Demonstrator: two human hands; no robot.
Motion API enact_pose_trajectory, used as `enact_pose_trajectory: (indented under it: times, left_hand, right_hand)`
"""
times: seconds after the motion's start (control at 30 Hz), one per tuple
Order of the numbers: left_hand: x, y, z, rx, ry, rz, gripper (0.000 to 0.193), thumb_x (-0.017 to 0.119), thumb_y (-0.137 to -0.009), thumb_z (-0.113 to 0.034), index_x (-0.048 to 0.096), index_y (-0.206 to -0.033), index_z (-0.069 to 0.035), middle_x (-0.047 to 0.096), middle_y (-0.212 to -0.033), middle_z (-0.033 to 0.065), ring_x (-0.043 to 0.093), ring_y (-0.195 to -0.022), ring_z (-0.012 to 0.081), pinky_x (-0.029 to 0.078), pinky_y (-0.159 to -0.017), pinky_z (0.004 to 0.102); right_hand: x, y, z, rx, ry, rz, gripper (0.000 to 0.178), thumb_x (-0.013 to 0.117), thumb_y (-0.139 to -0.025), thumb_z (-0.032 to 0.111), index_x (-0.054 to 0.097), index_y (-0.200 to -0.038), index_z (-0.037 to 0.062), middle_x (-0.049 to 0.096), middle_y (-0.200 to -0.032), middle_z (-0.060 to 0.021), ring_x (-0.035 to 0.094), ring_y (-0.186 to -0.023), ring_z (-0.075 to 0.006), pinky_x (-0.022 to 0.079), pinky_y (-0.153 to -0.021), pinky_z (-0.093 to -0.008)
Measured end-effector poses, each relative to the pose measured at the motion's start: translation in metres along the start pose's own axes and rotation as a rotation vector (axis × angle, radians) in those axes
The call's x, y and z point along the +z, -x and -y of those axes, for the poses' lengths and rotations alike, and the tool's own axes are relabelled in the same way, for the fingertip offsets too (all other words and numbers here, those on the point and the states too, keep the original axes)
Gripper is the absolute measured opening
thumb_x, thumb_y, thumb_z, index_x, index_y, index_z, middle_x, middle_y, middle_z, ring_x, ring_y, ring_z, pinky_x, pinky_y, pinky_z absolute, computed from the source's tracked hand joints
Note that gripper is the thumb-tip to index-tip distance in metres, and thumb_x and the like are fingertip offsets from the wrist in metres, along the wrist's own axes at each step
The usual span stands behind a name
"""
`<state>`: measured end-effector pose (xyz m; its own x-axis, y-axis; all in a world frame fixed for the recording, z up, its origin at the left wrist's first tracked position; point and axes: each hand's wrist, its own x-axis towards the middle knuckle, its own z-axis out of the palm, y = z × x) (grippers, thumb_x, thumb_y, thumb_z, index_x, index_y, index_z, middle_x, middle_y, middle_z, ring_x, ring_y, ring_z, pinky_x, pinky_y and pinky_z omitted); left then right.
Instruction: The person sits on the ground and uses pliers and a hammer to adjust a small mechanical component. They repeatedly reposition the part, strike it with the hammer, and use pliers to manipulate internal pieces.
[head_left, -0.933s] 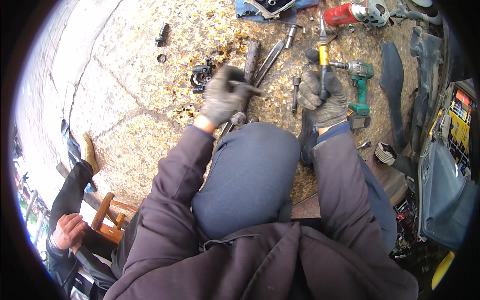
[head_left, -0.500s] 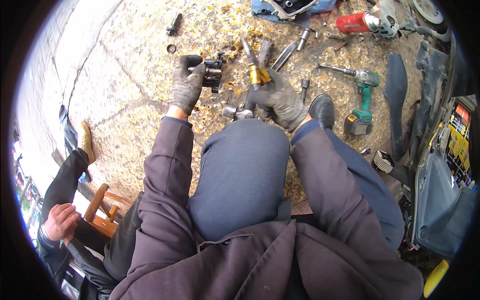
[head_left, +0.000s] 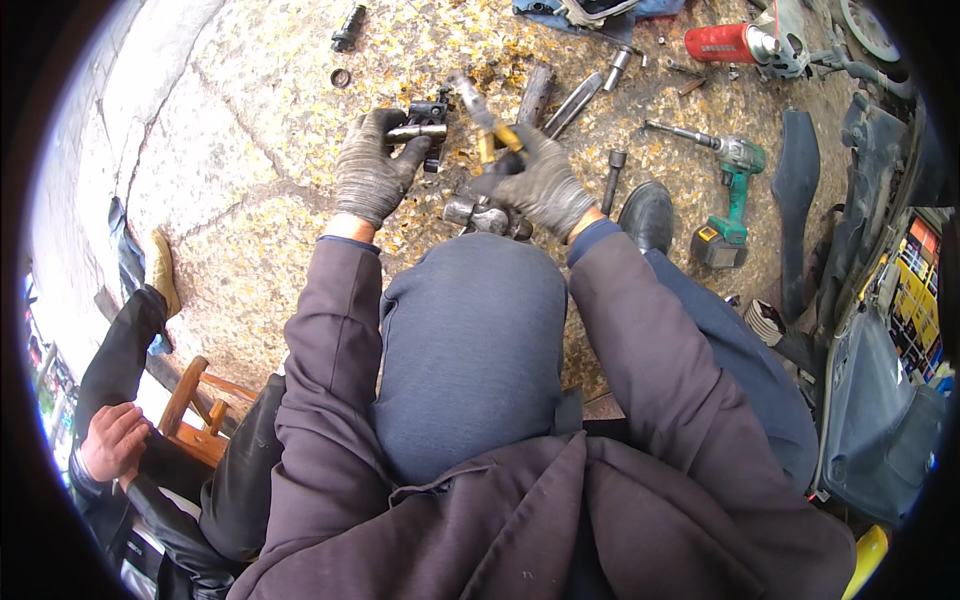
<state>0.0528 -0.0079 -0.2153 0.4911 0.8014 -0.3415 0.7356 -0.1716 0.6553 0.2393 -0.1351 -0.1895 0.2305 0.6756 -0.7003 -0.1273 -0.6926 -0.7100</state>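
My gloved left hand [head_left: 368,172] is closed around a shiny metal cylinder [head_left: 418,132], which lies across a dark metal part [head_left: 430,108] on the ground. Thumb and fingers press on the cylinder from its left end. In my gloved right hand [head_left: 545,188] is a pair of pliers with yellow handles [head_left: 486,122]. The handles stand apart, and the blurred jaws point up and left, close to the dark part but apart from it. Below the right hand, next to my knee, lies a hammer with a metal head [head_left: 470,211], its rest partly hidden.
A green cordless impact wrench [head_left: 735,190] and a socket tool [head_left: 615,178] lie to the right. Beyond are a chisel-like bar [head_left: 575,103], a red spray can [head_left: 722,43], a black cylindrical part [head_left: 348,28] and a ring [head_left: 340,77]. Another person's hand [head_left: 115,440] rests at left.
The pliers have swung left toward the dark part, and their handles have spread. My right hand has shifted slightly left. My left hand stays on the cylinder.
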Motion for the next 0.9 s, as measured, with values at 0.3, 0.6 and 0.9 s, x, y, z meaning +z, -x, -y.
enact_pose_trajectory:
  times: [0.3, 0.6, 0.9]
  left_hand:
    - [0.048, 0.033, -0.07, 0.019, 0.4, 0.547, 0.025, 0.073, -0.091, -0.017, 0.061, -0.109, -0.004, 0.066, -0.098, 0.0091, 0.064, -0.085, 0.0146, 0.056, -0.072, 0.0319]
    - [0.103, 0.04, -0.069, 0.05, -0.333, 0.217, 0.077, 0.077, -0.08, -0.034, 0.042, -0.142, -0.007, 0.059, -0.115, 0.022, 0.06, -0.105, 0.0418, 0.053, -0.086, 0.0488]
    - [0.105, 0.032, -0.11, 0.088, -0.135, 0.691, 0.04, 0.061, -0.093, -0.022, 0.047, -0.122, 0.001, 0.063, -0.105, 0.0281, 0.066, -0.096, 0.0431, 0.052, -0.09, 0.0507]
  right_hand:
    - [-0.097, 0.018, -0.038, 0.0, -0.835, -0.216, 0.035, 0.084, -0.078, 0.014, 0.058, -0.101, 0.0102, 0.052, -0.062, 0.0034, 0.047, -0.046, -0.0089, 0.039, -0.042, -0.0266]
    - [-0.119, 0.043, -0.068, 0.029, -0.852, -0.293, 0.036, 0.083, -0.077, 0.014, 0.058, -0.102, 0.0084, 0.052, -0.066, 0.0013, 0.048, -0.052, -0.0108, 0.038, -0.044, -0.0277]
    - [-0.128, 0.05, -0.055, -0.064, -0.879, -0.292, 0.054, 0.076, -0.083, 0.018, 0.054, -0.13, 0.0029, 0.042, -0.06, 0.0014, 0.041, -0.046, -0.0103, 0.033, -0.043, -0.0261]
